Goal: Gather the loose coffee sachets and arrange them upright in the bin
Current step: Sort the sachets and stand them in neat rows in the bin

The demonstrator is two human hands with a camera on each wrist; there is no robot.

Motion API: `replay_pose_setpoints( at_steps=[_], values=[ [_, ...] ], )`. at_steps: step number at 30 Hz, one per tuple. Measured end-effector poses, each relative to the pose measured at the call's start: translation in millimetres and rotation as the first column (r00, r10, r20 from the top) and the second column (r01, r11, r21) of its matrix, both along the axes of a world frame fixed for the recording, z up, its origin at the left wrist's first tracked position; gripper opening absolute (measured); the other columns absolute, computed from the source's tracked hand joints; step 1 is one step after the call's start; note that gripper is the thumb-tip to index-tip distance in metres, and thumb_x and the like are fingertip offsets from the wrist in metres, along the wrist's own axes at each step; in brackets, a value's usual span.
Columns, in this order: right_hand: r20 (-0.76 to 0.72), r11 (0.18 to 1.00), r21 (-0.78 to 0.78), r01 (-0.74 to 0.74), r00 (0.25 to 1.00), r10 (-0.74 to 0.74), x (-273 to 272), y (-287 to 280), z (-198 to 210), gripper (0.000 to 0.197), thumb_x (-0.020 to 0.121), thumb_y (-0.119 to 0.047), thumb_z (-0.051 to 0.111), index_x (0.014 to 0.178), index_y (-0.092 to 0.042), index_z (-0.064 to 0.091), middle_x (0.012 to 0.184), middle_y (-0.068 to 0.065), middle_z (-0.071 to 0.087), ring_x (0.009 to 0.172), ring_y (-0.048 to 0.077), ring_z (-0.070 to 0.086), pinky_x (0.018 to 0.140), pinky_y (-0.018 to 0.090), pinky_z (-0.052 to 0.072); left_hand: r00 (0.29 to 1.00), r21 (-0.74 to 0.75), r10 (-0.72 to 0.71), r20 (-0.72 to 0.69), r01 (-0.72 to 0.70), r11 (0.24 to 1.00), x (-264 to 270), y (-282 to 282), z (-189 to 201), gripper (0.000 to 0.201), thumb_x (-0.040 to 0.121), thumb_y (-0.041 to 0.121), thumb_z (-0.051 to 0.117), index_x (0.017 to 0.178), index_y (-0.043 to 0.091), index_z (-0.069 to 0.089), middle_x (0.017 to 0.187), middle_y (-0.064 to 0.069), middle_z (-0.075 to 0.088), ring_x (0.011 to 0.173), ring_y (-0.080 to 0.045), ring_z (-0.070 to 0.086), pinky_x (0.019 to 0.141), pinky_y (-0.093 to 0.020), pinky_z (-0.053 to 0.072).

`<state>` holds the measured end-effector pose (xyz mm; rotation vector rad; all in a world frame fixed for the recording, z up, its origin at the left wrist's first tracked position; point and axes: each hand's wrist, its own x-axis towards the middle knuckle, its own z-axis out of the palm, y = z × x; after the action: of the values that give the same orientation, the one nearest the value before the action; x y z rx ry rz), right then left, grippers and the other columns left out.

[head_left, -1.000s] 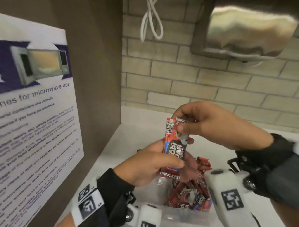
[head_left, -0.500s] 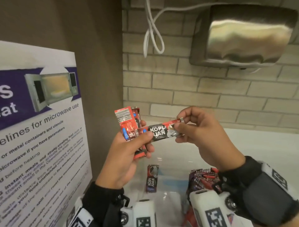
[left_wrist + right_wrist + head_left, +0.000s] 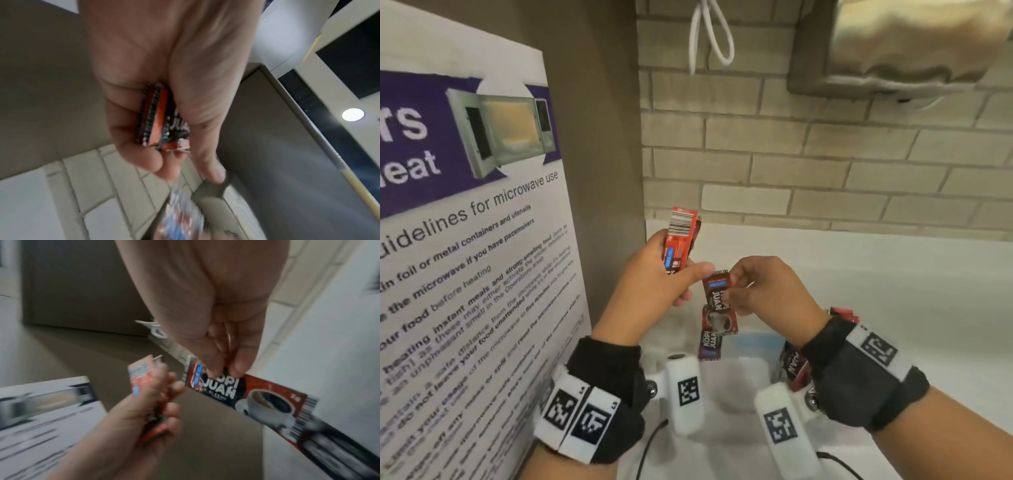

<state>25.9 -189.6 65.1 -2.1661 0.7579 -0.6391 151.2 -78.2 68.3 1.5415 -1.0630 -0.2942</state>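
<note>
**Two hands, sachets held above the bin**

Head view: left hand [image 3: 654,274] curled round a small upright stack of sachets [image 3: 680,240], at least two, barcode end up. Right hand [image 3: 760,287] just beside it, pinching one single sachet [image 3: 717,301] by its upper end, hanging down. Below both, a clear bin [image 3: 736,380] on the white tabletop [image 3: 893,291], with one upright sachet [image 3: 709,344] near its left side and a leaning bunch of sachets [image 3: 796,368] at its right, count hidden by the wrist. Microwave poster [image 3: 465,222] at left.

Left wrist view: only here, the stack's lower edges [image 3: 156,116] seen end-on in the closed fingers, three layers or so, blurred.

Right wrist view: only here, the single sachet's [image 3: 246,395] printed face with a coffee cup, pinched between thumb and fingertips [image 3: 242,366]; left hand [image 3: 148,410] gripping its stack [image 3: 141,373] nearby, apart from it.
</note>
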Motion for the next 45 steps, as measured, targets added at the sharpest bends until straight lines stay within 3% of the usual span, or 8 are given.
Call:
replay_pose_setpoints(
  at_steps=[7, 14, 20, 23, 26, 33, 41, 45],
  values=[
    [-0.028, 0.893, 0.447, 0.054, 0.999, -0.046, 0.9, -2.4, -46.4, 0.021, 0.080, 0.011, 0.063, 0.067, -0.003, 0.055, 0.064, 0.015, 0.059, 0.054, 0.020, 0.062, 0.060, 0.029, 0.059, 0.967, -0.171, -0.001, -0.256, -0.044, 0.984, 1.3, 0.1, 0.1, 0.043, 0.066, 0.055, 0.063, 0.093, 0.024, 0.055, 0.070, 0.001, 0.058, 0.053, -0.015, 0.059, 0.051, -0.029, 0.047],
    [-0.108, 0.948, 0.290, 0.135, 0.988, -0.107, 9.2, -2.7, -59.3, 0.025, 0.076, 0.008, 0.064, 0.068, -0.011, 0.049, 0.064, 0.011, 0.061, 0.067, 0.035, 0.069, 0.073, 0.051, 0.057, 0.966, -0.191, -0.028, -0.257, -0.022, 0.981, 1.5, -3.2, -2.6, 0.042, 0.068, 0.054, 0.063, 0.095, 0.023, 0.054, 0.070, 0.002, 0.058, 0.051, -0.013, 0.060, 0.050, -0.026, 0.048],
    [-0.199, 0.971, 0.141, 0.195, 0.966, -0.165, 13.4, -1.0, -59.7, 0.029, 0.069, 0.003, 0.060, 0.072, -0.019, 0.042, 0.067, 0.001, 0.052, 0.054, 0.016, 0.050, 0.050, 0.021, 0.043, 0.957, -0.185, -0.038, -0.288, -0.016, 0.983, 0.8, -1.8, -1.6, 0.048, 0.070, 0.062, 0.052, 0.098, 0.022, 0.054, 0.068, 0.003, 0.058, 0.051, -0.013, 0.060, 0.049, -0.026, 0.048],
    [-0.205, 0.974, 0.150, 0.169, 0.969, -0.136, 11.1, -0.5, -58.8, 0.029, 0.072, 0.004, 0.060, 0.074, -0.018, 0.041, 0.071, 0.003, 0.053, 0.057, 0.019, 0.053, 0.057, 0.029, 0.049, 0.915, -0.205, -0.074, -0.396, -0.009, 0.979, 0.0, -2.1, -0.6, 0.054, 0.084, 0.064, 0.037, 0.095, 0.016, 0.058, 0.062, 0.000, 0.056, 0.045, -0.016, 0.057, 0.043, -0.025, 0.045],
    [-0.120, 0.983, 0.146, 0.110, 0.988, -0.093, 5.3, 1.5, -47.6, 0.023, 0.080, 0.000, 0.060, 0.078, -0.015, 0.044, 0.076, 0.005, 0.055, 0.066, 0.027, 0.060, 0.071, 0.042, 0.054, 0.840, -0.229, -0.147, -0.522, 0.028, 0.973, 1.5, -1.6, 0.5, 0.054, 0.098, 0.050, 0.026, 0.093, 0.010, 0.061, 0.058, -0.003, 0.056, 0.040, -0.018, 0.053, 0.039, -0.022, 0.041],
    [0.383, 0.969, 0.234, -0.079, 0.924, -0.017, -0.1, 18.7, 13.0, 0.005, 0.090, -0.017, 0.059, 0.088, -0.013, 0.056, 0.084, 0.006, 0.059, 0.060, 0.014, 0.060, 0.056, 0.025, 0.049, 0.825, -0.260, -0.204, -0.527, 0.072, 0.963, -4.5, -2.2, -0.5, 0.019, 0.098, 0.027, 0.044, 0.095, 0.013, 0.056, 0.056, -0.002, 0.058, 0.038, -0.016, 0.054, 0.037, -0.020, 0.040],
    [0.596, 0.885, 0.387, -0.258, 0.802, -0.027, -5.4, 24.0, 28.8, 0.014, 0.085, 0.005, 0.061, 0.085, -0.008, 0.055, 0.071, 0.011, 0.059, 0.046, 0.011, 0.053, 0.043, 0.018, 0.041, 0.867, -0.214, -0.248, -0.433, 0.168, 0.962, -14.5, -5.6, -2.2, 0.038, 0.076, 0.048, 0.053, 0.097, 0.018, 0.055, 0.058, 0.006, 0.062, 0.041, -0.014, 0.055, 0.037, -0.021, 0.042],
    [0.742, 0.953, 0.158, -0.258, 0.668, 0.058, -12.4, 22.5, 39.7, 0.021, 0.081, 0.013, 0.060, 0.080, -0.007, 0.053, 0.082, 0.015, 0.062, 0.064, 0.018, 0.065, 0.062, 0.026, 0.056, 0.811, -0.247, -0.214, -0.544, 0.088, 0.965, -11.9, -6.5, -2.0, 0.054, 0.075, 0.059, 0.046, 0.101, 0.012, 0.055, 0.061, 0.000, 0.055, 0.041, -0.012, 0.051, 0.038, -0.020, 0.040]
  ],
)
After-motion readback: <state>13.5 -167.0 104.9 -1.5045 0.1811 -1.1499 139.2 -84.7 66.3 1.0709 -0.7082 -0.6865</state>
